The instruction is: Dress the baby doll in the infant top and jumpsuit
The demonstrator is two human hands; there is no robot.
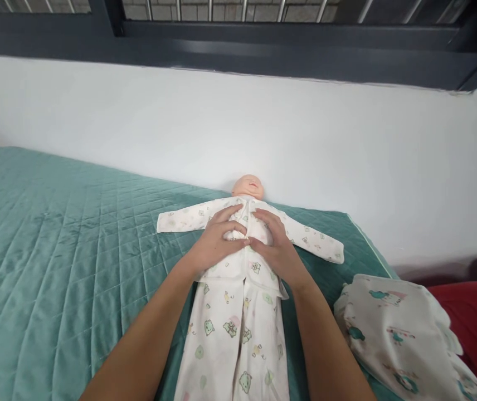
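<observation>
A baby doll (248,187) lies on its back on a green quilted cover, its head near the wall. It wears a white long-sleeved baby shirt (225,271) printed with small bears, both sleeves spread outward. My left hand (217,236) rests on the left side of the shirt front, fingers spread. Across the front opening, my right hand (272,239) touches the other side, fingers apart. Both thumb tips nearly meet at the middle edge. Matching white pants (222,328) extend below the shirt toward me. Fabric beneath my fingers is partly hidden.
The green quilted cover (54,250) spreads far to the left. A bundled white printed cloth (397,328) lies at the lower right, beside something red (472,317). Behind the doll rises a white wall (222,122), below a dark window frame (263,50) with metal bars.
</observation>
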